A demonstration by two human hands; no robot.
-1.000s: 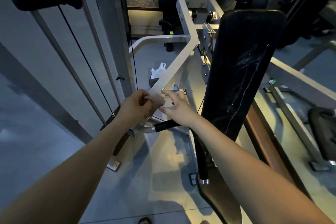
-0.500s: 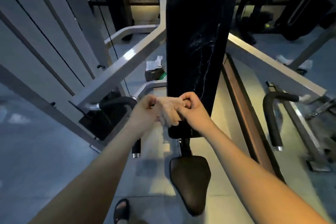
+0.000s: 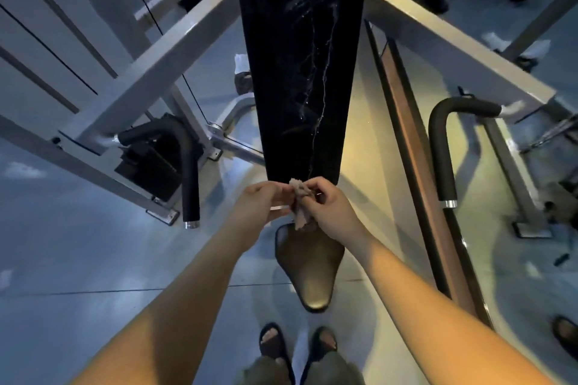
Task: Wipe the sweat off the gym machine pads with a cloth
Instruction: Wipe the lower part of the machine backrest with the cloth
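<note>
A tall black back pad (image 3: 300, 56) rises straight ahead, with wet streaks running down its middle. Below it a small dark seat pad (image 3: 308, 269) points toward my feet. A small crumpled beige cloth (image 3: 301, 206) hangs between my two hands, just in front of the back pad's lower end. My left hand (image 3: 261, 205) pinches the cloth's left side with curled fingers. My right hand (image 3: 327, 208) pinches its right side with thumb and fingers. The cloth's lower part dangles over the seat's top edge.
Grey steel frame arms (image 3: 162, 62) flank the pad. A black foam handle (image 3: 189, 166) hangs at the left and another black foam handle (image 3: 441, 147) at the right. A brown rail (image 3: 416, 147) runs along the right. My sandalled feet (image 3: 297, 344) stand on the grey floor.
The view has swung to face the pad squarely and tilted down to my feet. Both hands still hold the cloth and now sit at the back pad's bottom edge, with the cloth bunched smaller.
</note>
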